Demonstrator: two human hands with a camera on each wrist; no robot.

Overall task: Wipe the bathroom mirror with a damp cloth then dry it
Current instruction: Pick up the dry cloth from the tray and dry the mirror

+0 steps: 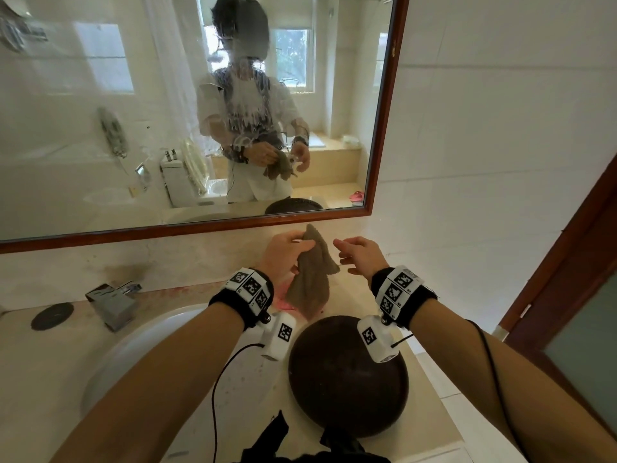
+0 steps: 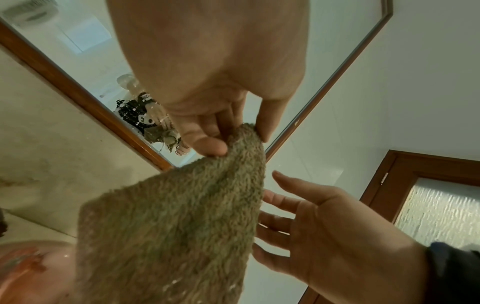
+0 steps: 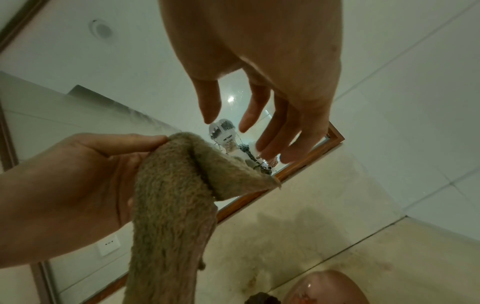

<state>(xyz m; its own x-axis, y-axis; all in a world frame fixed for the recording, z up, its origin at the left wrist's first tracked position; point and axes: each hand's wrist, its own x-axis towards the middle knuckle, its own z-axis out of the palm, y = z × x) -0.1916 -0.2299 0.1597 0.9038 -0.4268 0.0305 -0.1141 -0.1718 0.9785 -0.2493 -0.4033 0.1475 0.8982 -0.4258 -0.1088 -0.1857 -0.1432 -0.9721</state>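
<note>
A brown terry cloth (image 1: 312, 279) hangs from my left hand (image 1: 287, 253), which pinches its top fold between thumb and fingers just below the mirror's lower frame. In the left wrist view the cloth (image 2: 176, 222) drapes down from that pinch. My right hand (image 1: 355, 253) hovers open just right of the cloth with fingers spread, a small gap apart from it in the right wrist view (image 3: 259, 127). The wood-framed mirror (image 1: 100, 95) fills the wall ahead; white foamy streaks and droplets cover its glass around my reflection.
A dark round bowl (image 1: 347, 379) sits on the counter right under my wrists. A white sink (image 1: 133, 355) and chrome faucet (image 1: 113, 304) lie to the left. Something pink (image 1: 283, 295) lies behind the cloth. A wooden door frame (image 1: 567, 245) stands at right.
</note>
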